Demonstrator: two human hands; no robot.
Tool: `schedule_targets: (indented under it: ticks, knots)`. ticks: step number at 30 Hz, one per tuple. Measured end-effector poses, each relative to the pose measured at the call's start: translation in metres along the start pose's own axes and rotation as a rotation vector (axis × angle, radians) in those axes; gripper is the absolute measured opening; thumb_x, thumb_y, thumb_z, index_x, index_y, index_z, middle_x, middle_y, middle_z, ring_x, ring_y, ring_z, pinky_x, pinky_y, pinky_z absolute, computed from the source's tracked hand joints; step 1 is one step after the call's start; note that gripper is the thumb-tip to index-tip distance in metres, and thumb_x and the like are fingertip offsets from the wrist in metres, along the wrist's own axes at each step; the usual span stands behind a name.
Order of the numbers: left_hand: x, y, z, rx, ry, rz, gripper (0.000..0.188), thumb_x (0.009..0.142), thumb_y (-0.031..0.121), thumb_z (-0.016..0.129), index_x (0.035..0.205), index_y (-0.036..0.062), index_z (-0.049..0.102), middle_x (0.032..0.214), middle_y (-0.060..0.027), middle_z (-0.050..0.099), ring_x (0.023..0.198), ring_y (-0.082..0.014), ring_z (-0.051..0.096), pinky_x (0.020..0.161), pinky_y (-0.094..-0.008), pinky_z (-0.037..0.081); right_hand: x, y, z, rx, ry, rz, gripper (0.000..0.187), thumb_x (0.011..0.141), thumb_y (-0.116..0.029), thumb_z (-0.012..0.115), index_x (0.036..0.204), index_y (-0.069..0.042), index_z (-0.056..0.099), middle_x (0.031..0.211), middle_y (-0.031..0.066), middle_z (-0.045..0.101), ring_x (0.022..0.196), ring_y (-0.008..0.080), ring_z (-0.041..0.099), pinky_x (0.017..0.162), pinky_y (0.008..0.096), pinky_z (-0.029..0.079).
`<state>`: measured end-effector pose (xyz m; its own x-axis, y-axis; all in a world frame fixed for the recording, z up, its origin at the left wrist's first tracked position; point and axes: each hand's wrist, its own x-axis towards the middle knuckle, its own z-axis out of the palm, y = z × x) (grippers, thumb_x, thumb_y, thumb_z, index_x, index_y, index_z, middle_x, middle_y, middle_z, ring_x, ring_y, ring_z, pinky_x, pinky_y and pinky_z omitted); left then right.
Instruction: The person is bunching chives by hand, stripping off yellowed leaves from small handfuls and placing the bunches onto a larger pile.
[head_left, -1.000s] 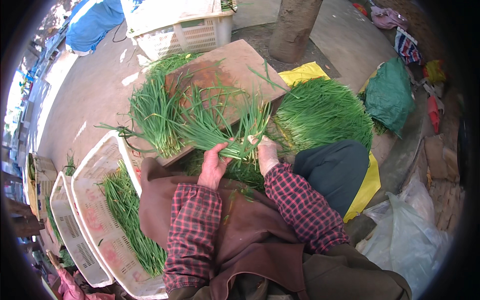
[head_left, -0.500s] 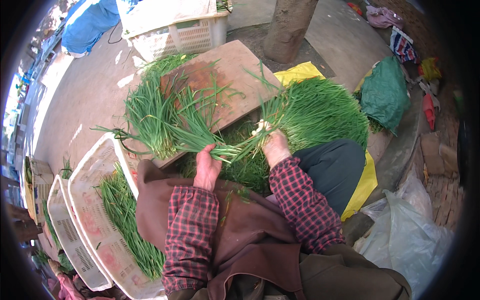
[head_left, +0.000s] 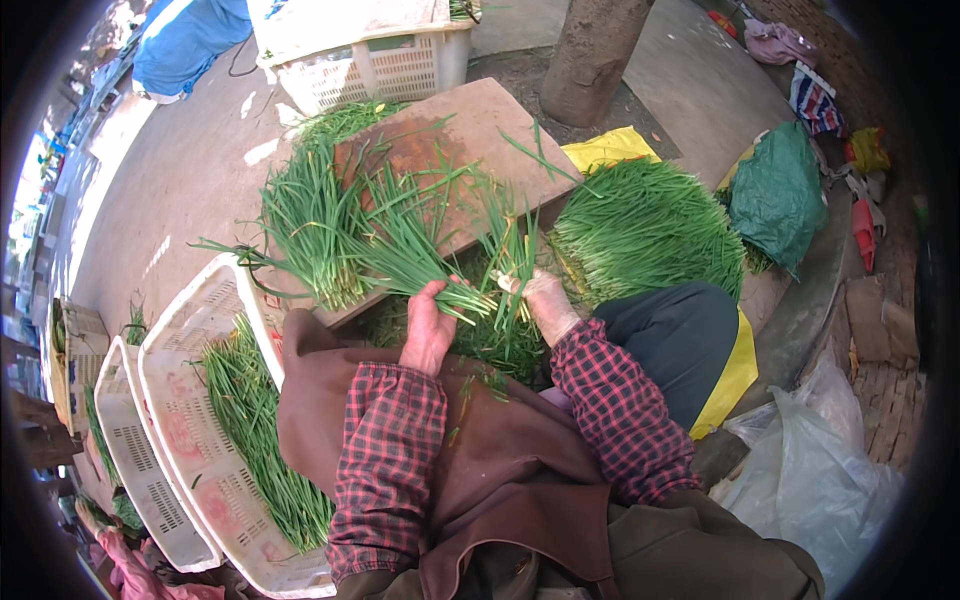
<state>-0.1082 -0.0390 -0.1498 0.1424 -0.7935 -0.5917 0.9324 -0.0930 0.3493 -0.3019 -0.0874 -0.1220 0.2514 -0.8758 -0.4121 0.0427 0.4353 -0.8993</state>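
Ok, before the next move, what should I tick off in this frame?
1. Left hand gripping the stalk bundle: ok.
2. Right hand holding thin stalks: ok.
3. Exact number of stalks in the right hand: cannot tell, they overlap.
4. Wooden board free of loose stalks: not ok, some lie on it.
5. Green pile on the yellow sheet, stalks roughly aligned: ok.

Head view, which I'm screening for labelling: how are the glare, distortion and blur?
In the head view, glare washes out the far left; sun patches dapple the pavement; fisheye distortion bows the white crate; left hand, right hand and greens sit in shade, without obvious blur.
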Motion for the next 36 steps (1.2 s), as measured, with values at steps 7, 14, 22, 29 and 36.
schedule_targets:
  ticks: [7, 14, 22, 29, 36]
  knots:
    - [-0.001, -0.007, -0.001, 0.167, -0.001, 0.112, 0.026, 0.088, -0.004, 0.056, 0.114, -0.0029, 0.059, 0.106, -0.0114, 0.066, 0.094, -0.0245, 0.066, 0.087, -0.0406, 0.055, -0.018, 0.003, 0.051, -0.577, 0.129, -0.201, 0.04, 0.077, -0.021, 0.082, 0.106, 0.003, 0.067, 0.085, 0.0089, 0.072, 0.072, 0.0153, 0.065, 0.065, 0.0322, 0.051]
    - [-0.007, -0.005, 0.004, 0.21, -0.017, 0.156, 0.015, 0.09, -0.003, 0.053, 0.104, -0.0047, 0.059, 0.09, -0.0139, 0.066, 0.076, -0.0236, 0.064, 0.07, -0.037, 0.056, -0.01, 0.028, 0.033, 0.197, 0.183, 0.104, 0.014, 0.084, -0.004, 0.071, 0.096, 0.002, 0.07, 0.083, 0.0076, 0.071, 0.067, 0.0163, 0.065, 0.057, 0.0299, 0.05]
    - [-0.002, -0.01, -0.004, 0.271, 0.082, 0.145, 0.009, 0.09, 0.006, 0.053, 0.095, 0.0013, 0.059, 0.077, -0.0086, 0.065, 0.063, -0.0206, 0.06, 0.057, -0.036, 0.052, -0.018, -0.028, -0.009, 0.254, 0.477, -0.088, 0.016, 0.092, -0.007, 0.059, 0.103, 0.002, 0.067, 0.085, 0.0071, 0.065, 0.069, 0.0163, 0.06, 0.056, 0.0303, 0.051]
    - [-0.001, -0.025, -0.004, 0.428, 0.141, 0.183, 0.013, 0.083, 0.003, 0.056, 0.093, 0.0009, 0.064, 0.079, -0.008, 0.067, 0.065, -0.0172, 0.061, 0.059, -0.0319, 0.051, 0.001, -0.083, 0.025, 0.452, 0.503, -0.197, 0.009, 0.094, -0.002, 0.061, 0.103, 0.001, 0.061, 0.088, 0.0097, 0.066, 0.064, 0.0162, 0.06, 0.055, 0.0288, 0.051]
    - [-0.002, -0.028, 0.003, 0.652, 0.073, 0.242, 0.029, 0.083, 0.002, 0.057, 0.111, 0.0031, 0.057, 0.082, -0.0075, 0.067, 0.069, -0.0185, 0.064, 0.061, -0.0307, 0.052, 0.105, -0.218, 0.126, 0.252, -0.074, -0.239, 0.046, 0.097, -0.017, 0.062, 0.135, 0.004, 0.047, 0.126, 0.0136, 0.059, 0.107, 0.0248, 0.063, 0.077, 0.033, 0.055]
